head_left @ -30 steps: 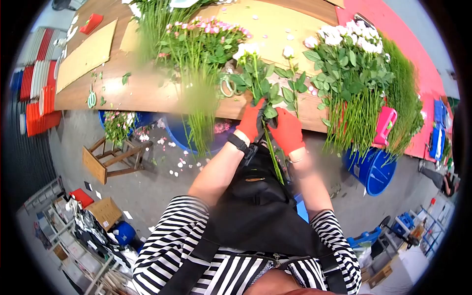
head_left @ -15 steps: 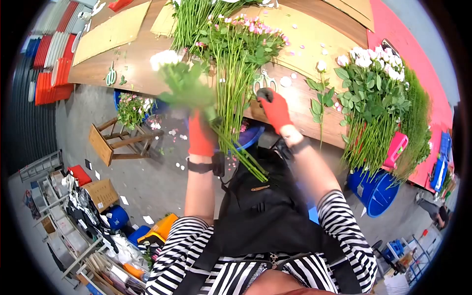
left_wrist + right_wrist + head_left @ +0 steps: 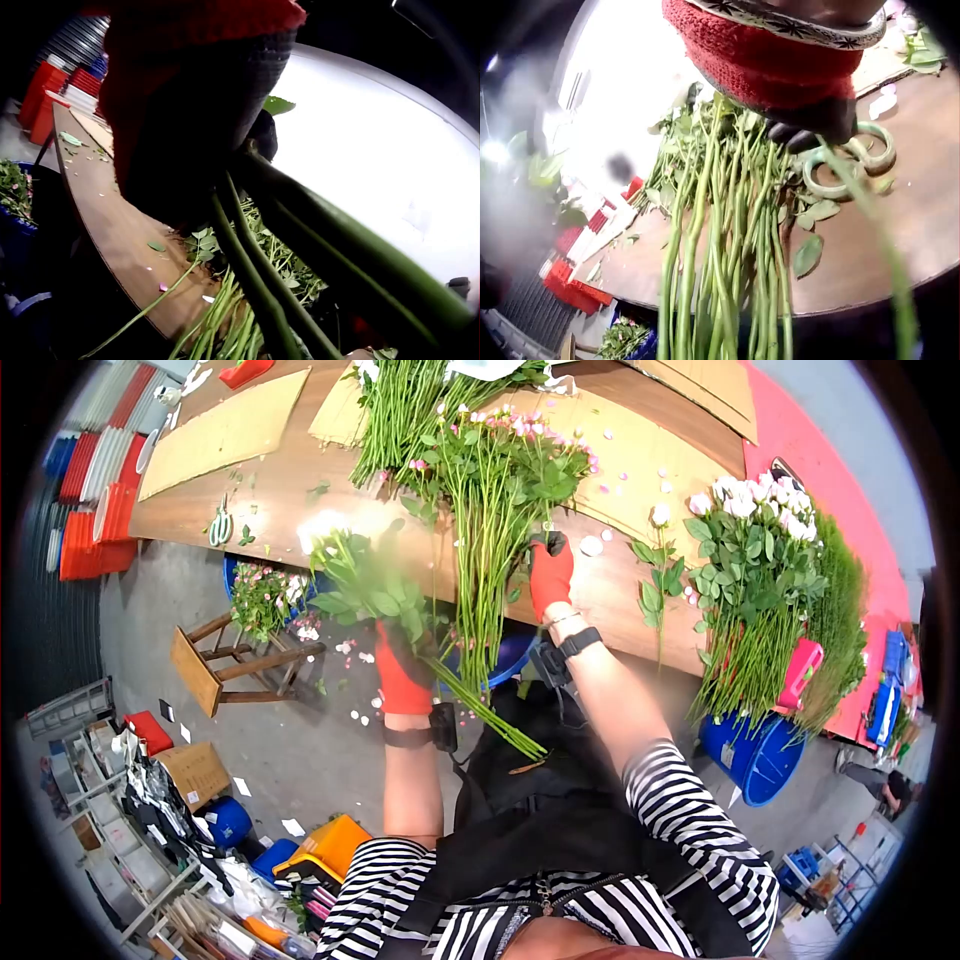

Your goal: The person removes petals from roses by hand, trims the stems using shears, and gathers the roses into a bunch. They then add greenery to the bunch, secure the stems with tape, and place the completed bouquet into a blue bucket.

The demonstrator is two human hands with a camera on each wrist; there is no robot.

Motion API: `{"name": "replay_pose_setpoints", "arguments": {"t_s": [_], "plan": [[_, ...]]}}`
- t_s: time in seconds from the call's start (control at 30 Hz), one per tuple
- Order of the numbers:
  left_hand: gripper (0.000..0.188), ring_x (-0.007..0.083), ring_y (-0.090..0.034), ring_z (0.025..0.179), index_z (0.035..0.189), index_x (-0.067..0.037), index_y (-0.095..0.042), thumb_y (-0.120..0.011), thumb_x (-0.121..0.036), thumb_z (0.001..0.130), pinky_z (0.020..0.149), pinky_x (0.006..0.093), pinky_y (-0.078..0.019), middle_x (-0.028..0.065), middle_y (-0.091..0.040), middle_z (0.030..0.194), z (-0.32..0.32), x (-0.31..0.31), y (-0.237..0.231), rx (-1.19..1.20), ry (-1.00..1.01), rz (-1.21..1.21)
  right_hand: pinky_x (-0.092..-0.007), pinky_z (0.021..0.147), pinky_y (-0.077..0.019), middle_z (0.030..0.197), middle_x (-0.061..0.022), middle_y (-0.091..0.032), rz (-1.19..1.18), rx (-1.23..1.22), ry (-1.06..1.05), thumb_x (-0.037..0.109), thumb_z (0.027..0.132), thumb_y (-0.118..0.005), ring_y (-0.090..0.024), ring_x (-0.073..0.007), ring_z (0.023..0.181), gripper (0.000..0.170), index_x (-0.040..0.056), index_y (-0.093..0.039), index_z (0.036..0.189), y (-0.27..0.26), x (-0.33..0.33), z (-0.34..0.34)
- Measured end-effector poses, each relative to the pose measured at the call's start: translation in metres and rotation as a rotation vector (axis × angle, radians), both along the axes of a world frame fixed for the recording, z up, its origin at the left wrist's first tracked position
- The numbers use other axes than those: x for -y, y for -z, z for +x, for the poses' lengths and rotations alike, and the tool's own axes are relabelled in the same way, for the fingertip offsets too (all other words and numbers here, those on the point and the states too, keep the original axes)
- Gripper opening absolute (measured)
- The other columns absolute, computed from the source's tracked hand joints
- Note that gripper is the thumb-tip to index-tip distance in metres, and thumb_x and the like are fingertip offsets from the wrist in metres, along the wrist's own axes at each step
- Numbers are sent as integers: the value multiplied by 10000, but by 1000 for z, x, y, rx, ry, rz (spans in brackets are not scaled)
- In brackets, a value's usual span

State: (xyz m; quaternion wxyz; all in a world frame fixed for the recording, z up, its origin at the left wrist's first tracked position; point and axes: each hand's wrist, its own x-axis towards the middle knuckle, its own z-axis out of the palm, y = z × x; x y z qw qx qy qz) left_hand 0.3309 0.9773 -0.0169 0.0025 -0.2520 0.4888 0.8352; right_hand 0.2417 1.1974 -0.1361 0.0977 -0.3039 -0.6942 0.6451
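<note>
My left hand, in a red glove with a dark palm (image 3: 403,678), grips several green stems (image 3: 274,251) low under a bunch with white flowers (image 3: 325,532) and blurred leaves; the cut ends point toward my apron. At the table's front edge, my right hand (image 3: 551,572) is just right of the laid-out pink rose bundle (image 3: 485,550), its dark fingertips curled down beside the pale green scissors (image 3: 832,174). A blurred stem (image 3: 881,232) runs down from near those fingertips; whether they pinch it, I cannot tell.
White roses (image 3: 755,510) lie on the right above a blue bucket (image 3: 755,755). A single rose stem (image 3: 657,585) lies between. Other scissors (image 3: 220,523) and cardboard (image 3: 225,435) are on the left. A wooden stool (image 3: 245,665) stands on the floor.
The hands have parted: my left hand has carried the flowers leftward, while my right hand reached to the scissors and then shifted slightly left. The head view has turned.
</note>
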Motion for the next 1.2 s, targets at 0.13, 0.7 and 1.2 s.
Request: {"name": "replay_pose_setpoints", "arguments": {"t_s": [0.13, 0.7, 1.2], "plan": [[371, 85, -371, 576, 930, -139, -524, -558, -507, 967, 495, 226, -318, -35, -416, 692, -2, -7, -6, 66, -35, 143, -394, 841, -484, 990, -167, -676, 49, 163, -35, 174, 860, -690, -630, -342, 901, 382, -11, -580, 1176, -8, -7, -4], [324, 81, -418, 564, 910, -147, -536, -530, -462, 988, 488, 216, -343, -43, -449, 685, -5, 2, -10, 73, -85, 107, -444, 827, -509, 1196, -200, -625, 558, 169, -172, 232, 786, -750, -635, -398, 979, 451, 34, -561, 1144, -44, 59, -24], [372, 120, -627, 777, 1201, -118, -578, -566, -426, 993, 591, 276, -511, 8, -641, 984, -41, -82, 3, 8, 6, -38, -230, 480, -381, 729, -43, -602, -365, -128, -335, 163, 931, -584, -490, -82, 522, 188, 23, -582, 1058, -152, -53, 33]]}}
